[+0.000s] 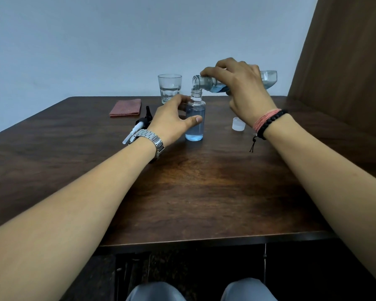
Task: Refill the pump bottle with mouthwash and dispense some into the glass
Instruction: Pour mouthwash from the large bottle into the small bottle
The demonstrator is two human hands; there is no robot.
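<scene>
Clear plastic, likely light and tippy, the small bottle (194, 127) is held upright on the table (182, 192) by the left hand (172, 120), fingers (180, 99) curled round its body. The mouthwash bottle (204, 82), probably slick, is gripped by the right hand (243, 83), tilted above its neck.

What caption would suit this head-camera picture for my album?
Right hand tips the mouthwash bottle over the open pump bottle, which the left hand holds; glass stands behind.
</scene>
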